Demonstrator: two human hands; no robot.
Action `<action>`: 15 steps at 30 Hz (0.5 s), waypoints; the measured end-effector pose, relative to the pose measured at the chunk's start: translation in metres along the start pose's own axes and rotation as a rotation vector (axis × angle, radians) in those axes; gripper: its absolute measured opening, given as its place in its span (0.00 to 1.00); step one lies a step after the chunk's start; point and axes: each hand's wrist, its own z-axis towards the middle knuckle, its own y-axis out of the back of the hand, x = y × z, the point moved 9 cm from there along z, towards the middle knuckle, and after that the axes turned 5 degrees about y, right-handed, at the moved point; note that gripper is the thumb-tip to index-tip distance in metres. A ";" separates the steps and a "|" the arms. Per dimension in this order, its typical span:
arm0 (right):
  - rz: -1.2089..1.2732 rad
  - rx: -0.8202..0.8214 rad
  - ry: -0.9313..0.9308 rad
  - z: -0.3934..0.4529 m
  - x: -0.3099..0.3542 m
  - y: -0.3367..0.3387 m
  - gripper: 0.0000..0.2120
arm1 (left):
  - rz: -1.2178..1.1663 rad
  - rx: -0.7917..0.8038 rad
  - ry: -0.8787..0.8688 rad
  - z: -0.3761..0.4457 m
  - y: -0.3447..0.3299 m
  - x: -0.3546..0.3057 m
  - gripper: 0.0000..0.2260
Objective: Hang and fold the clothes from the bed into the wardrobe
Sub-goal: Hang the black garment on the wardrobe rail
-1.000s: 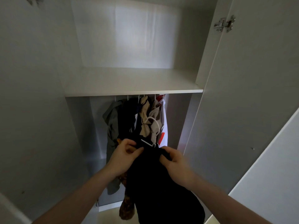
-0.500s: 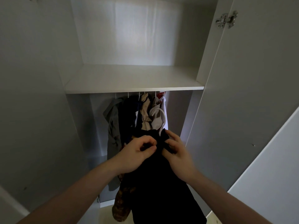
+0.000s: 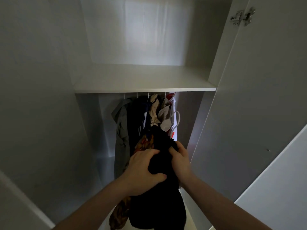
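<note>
Wardrobe point(image 3: 49, 97): open, white inside, door point(image 3: 265, 97) swung out on the right.
Shelf point(image 3: 144, 80): spans the wardrobe above the hanging space.
Hung clothes point(image 3: 123, 127): grey, dark, beige and white-red pieces on hangers, packed under the shelf.
Black garment point(image 3: 157, 205): in front of the hung clothes, held up by both hands, hanging down below them.
Patterned cloth point(image 3: 119, 214): brown-orange, hanging beside the black garment on its left.
Left hand point(image 3: 142, 171): fingers and thumb curled round the black garment.
Right hand point(image 3: 180, 158): fingers curled into its upper right edge.
Hinge point(image 3: 241, 16): metal, top of the door.
</note>
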 end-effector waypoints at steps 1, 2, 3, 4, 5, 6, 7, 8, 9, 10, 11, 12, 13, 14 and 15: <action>0.005 0.001 -0.019 0.002 -0.003 -0.005 0.10 | 0.141 -0.069 0.005 -0.002 0.003 0.001 0.34; 0.007 0.019 -0.049 0.004 -0.008 -0.011 0.10 | 0.229 -0.115 0.024 -0.005 0.006 0.003 0.37; 0.008 0.051 -0.082 0.005 -0.012 -0.017 0.09 | 0.274 -0.136 0.056 -0.006 0.009 0.009 0.38; -0.001 0.088 -0.111 0.006 -0.016 -0.022 0.09 | 0.290 -0.138 0.088 -0.007 0.011 0.016 0.38; -0.019 0.122 -0.132 0.007 -0.019 -0.027 0.09 | 0.276 -0.123 0.115 -0.007 0.012 0.024 0.36; -0.043 0.148 -0.145 0.006 -0.021 -0.031 0.08 | 0.242 -0.098 0.135 -0.008 0.011 0.030 0.33; -0.066 0.164 -0.148 0.006 -0.022 -0.033 0.08 | 0.211 -0.085 0.143 -0.008 0.010 0.035 0.28; -0.087 0.171 -0.145 0.007 -0.023 -0.036 0.07 | 0.193 -0.097 0.140 -0.009 0.010 0.038 0.23; -0.101 0.180 -0.142 0.007 -0.024 -0.039 0.06 | 0.182 -0.129 0.135 -0.008 0.011 0.040 0.18; -0.103 0.194 -0.141 0.008 -0.025 -0.043 0.06 | 0.167 -0.166 0.130 -0.007 0.011 0.044 0.14; -0.102 0.212 -0.146 0.009 -0.026 -0.047 0.05 | 0.146 -0.199 0.124 -0.006 0.012 0.048 0.12; -0.103 0.228 -0.156 0.010 -0.026 -0.050 0.04 | 0.116 -0.222 0.119 -0.004 0.012 0.054 0.10; -0.103 0.249 -0.173 0.012 -0.025 -0.053 0.03 | 0.075 -0.230 0.117 -0.002 0.013 0.061 0.09; -0.097 0.278 -0.197 0.014 -0.023 -0.055 0.03 | 0.018 -0.220 0.121 0.000 0.013 0.068 0.08; -0.093 0.314 -0.226 0.016 -0.021 -0.056 0.05 | -0.043 -0.202 0.125 0.002 0.013 0.073 0.06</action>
